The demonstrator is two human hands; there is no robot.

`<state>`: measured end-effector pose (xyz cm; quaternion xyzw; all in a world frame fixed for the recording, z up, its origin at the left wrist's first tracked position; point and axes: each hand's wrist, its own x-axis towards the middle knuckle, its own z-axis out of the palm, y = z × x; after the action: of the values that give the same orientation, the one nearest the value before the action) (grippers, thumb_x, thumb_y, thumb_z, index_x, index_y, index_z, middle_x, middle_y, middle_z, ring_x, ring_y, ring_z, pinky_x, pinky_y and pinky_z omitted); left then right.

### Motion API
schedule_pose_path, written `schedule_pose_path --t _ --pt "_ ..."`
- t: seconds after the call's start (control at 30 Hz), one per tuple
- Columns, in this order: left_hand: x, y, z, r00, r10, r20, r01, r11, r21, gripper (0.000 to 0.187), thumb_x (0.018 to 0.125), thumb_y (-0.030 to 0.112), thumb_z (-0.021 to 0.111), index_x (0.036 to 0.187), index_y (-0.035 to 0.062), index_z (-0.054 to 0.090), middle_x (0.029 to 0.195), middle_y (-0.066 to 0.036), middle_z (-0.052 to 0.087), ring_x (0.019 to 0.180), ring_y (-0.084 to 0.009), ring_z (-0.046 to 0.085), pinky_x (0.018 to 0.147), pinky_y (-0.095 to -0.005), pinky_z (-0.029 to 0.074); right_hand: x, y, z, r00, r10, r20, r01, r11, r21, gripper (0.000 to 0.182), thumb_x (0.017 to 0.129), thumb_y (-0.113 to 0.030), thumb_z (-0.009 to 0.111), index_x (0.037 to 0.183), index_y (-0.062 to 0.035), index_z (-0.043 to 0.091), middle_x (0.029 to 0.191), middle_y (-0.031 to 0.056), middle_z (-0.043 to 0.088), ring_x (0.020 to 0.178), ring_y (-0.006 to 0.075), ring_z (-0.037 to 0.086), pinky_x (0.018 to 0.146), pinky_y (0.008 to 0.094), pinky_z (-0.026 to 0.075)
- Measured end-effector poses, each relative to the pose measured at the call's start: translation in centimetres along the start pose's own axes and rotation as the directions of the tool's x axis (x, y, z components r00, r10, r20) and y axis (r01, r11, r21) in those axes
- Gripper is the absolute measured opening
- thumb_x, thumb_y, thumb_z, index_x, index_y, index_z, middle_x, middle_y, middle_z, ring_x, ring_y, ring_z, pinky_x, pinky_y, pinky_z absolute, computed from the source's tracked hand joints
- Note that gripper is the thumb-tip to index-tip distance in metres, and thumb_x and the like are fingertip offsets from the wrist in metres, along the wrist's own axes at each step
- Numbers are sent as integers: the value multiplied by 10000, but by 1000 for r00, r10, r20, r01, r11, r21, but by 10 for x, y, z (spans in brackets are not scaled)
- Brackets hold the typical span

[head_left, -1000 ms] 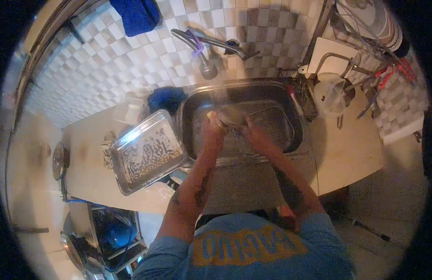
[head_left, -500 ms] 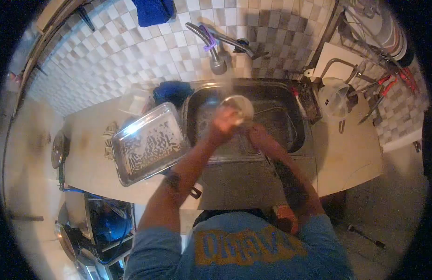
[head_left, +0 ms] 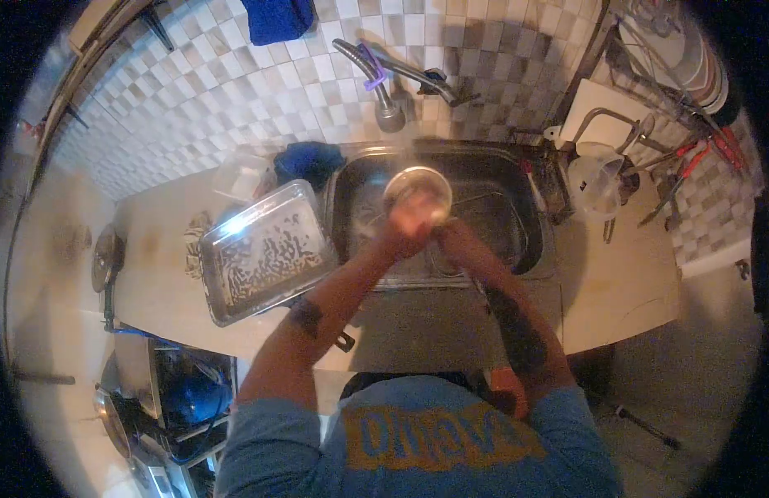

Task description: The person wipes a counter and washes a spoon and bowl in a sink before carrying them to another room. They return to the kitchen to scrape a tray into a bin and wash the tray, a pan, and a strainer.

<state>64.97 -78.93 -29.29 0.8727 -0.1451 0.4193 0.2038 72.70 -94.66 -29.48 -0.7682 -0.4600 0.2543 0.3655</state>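
Observation:
Over the sink [head_left: 343, 207], a small round bowl [head_left: 418, 173] with a pale rim is tilted toward me beneath the faucet [head_left: 390, 116]. My right hand [head_left: 455, 238] grips the bowl at its lower right edge, its fingers mostly hidden. Inside the bowl lies my left hand [head_left: 416, 217], smeared by motion, so I cannot make out whether it holds anything. A faint streak, seemingly water, shows between spout and bowl.
Left of the sink, a wet metal baking tray [head_left: 268, 249] leans over the counter beside a blue cloth [head_left: 308, 166]. To the right stand a clear plastic container [head_left: 596, 183] and red-handled tools [head_left: 692, 158]. Another blue cloth [head_left: 278, 20] hangs on the wall.
My left hand has shifted slightly right and down, from the bowl's left side into it. The bowl has moved slightly left and shows more of its round opening.

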Motion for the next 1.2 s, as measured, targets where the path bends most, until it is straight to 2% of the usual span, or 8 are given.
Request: schedule_pose_path --t 0.13,0.17,0.3,0.53,0.7,0.8,0.93,1.2 --pt "-2 -38 -30 959 -172 224 122 968 218 142 800 82 597 937 57 625 947 -189 637 947 -357 631 915 -478 489 -2 42 14 993 -105 -60 91 974 -208 303 934 -184 435 1034 26 629 978 186 671 880 273 633 819 413 493" --pt "-4 -39 -11 990 93 -103 -42 907 419 167 834 117 591 971 41 648 966 -181 626 1002 -364 601 900 -455 488 2 17 6 999 -26 -28 21 983 -183 296 930 -180 440 1027 25 632 988 191 670 897 275 631 833 410 489" --pt "3 -9 -17 987 -63 145 77 993 -91 204 861 158 562 1004 32 633 950 -200 624 947 -387 605 837 -476 487 13 57 -2 984 -104 -143 112 993 45 283 921 -170 442 968 25 642 918 191 661 873 283 624 825 394 483" --pt "-1 -20 -1 991 -118 57 121 992 -44 194 862 139 543 977 14 636 970 -206 634 947 -385 609 882 -485 479 3 -34 -31 989 97 113 -90 994 -59 306 965 -212 385 1045 3 587 950 164 603 873 270 582 833 407 460" --pt "11 -44 -3 961 0 -278 60 976 207 126 839 104 608 933 26 639 931 -175 640 939 -368 621 842 -452 509 9 0 0 952 -228 -205 203 969 -139 228 893 -138 452 970 -4 620 945 203 639 847 367 606 791 448 499" --pt "10 -13 -7 995 -17 -99 13 999 -36 97 831 85 597 904 31 631 912 -172 633 911 -368 615 801 -450 517 29 25 -16 939 -337 -64 264 828 -495 202 882 -137 481 954 -4 616 905 195 640 803 371 603 755 455 508" --pt "7 -57 -14 996 -84 -14 84 994 74 136 854 141 567 913 42 640 960 -178 644 895 -368 613 855 -464 489 3 -49 -29 988 152 32 -155 984 88 225 897 -153 460 997 -13 604 891 214 625 793 373 600 713 472 508" --pt "-12 -75 -69 987 -161 -11 160 970 185 91 829 68 572 894 28 623 877 -179 600 817 -346 592 745 -436 482 -8 -43 -49 979 193 -72 -185 977 108 300 944 -260 465 1132 -67 598 827 68 536 672 140 496 558 320 431"
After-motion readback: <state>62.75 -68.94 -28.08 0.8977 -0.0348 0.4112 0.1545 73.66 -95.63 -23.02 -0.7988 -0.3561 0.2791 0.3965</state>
